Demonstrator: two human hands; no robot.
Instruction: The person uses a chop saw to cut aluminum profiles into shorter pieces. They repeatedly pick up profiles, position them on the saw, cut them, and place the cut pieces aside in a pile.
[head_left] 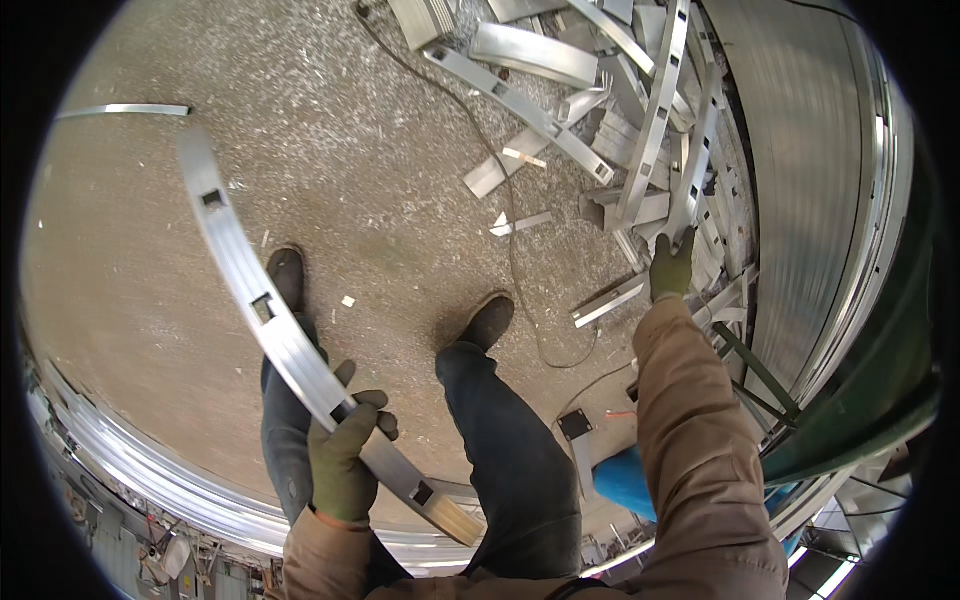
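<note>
My left hand [343, 465], in an olive-green glove, is closed around a long silvery metal stud [288, 345] with rectangular cutouts. The piece runs from near my waist up toward the far left, passing above my left leg. On the right, my arm is stretched out, and my gloved right hand [671, 270] is closed on the near end of another slotted metal stud [701, 145]. That stud lies along the right side of a scrap heap, beside a similar slotted length [655, 120]. The palm sides of both gloves are partly hidden.
Metal offcuts [535, 52] are heaped at the far right, beside a large grey metal panel [800, 200]. A dark cable [480, 130] snakes across the shavings-strewn floor [370, 200]. Long metal lengths [190, 490] lie near left. A blue object [625, 483] sits beneath my right arm.
</note>
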